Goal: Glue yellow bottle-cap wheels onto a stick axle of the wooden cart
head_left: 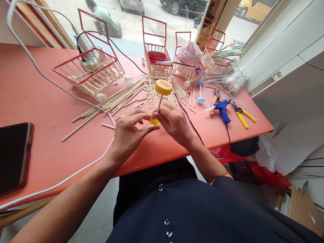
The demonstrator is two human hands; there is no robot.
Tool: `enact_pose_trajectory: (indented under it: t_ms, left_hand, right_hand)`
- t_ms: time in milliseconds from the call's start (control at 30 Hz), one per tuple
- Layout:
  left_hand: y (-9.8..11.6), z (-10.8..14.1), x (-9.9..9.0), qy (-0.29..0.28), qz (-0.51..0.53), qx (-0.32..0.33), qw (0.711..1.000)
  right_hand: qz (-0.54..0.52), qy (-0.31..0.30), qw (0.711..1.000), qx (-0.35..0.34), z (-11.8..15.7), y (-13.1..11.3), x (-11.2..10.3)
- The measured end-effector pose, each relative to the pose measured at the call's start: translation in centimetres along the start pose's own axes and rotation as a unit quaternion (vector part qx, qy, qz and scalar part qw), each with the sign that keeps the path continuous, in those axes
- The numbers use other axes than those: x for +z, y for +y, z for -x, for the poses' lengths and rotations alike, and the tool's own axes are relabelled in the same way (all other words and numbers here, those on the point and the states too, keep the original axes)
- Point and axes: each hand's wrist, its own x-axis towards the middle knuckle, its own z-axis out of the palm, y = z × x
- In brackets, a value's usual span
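My left hand [134, 126] pinches a yellow bottle cap [154, 122], its hollow side facing up, between thumb and fingertips. In my right hand [173, 119] is a thin wooden stick [159, 103], gripped near its lower end. That end reaches down to the lower cap; whether it is fixed there I cannot tell. A second yellow bottle cap [163, 87] with red print sits on the stick's top. Just behind my hands lies a lattice of glued sticks [152, 96], partly hidden by them.
Stick carts with red rims [88, 72] stand along the back. Loose sticks [118, 98] lie left of centre. To the right are a blue glue gun [222, 109], yellow-handled pliers [243, 116] and blue cap wheels [200, 100]. A white cable [76, 94] crosses the left, near a phone [15, 155].
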Motion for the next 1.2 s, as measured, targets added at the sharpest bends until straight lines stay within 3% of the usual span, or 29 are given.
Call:
enact_pose_trajectory:
  t_ms: [1200]
  left_hand:
    - [-0.10, -0.02, 0.01, -0.006, 0.000, 0.003, 1.000]
  right_hand:
    - [0.003, 0.011, 1.000, -0.015, -0.01, 0.09, 0.12]
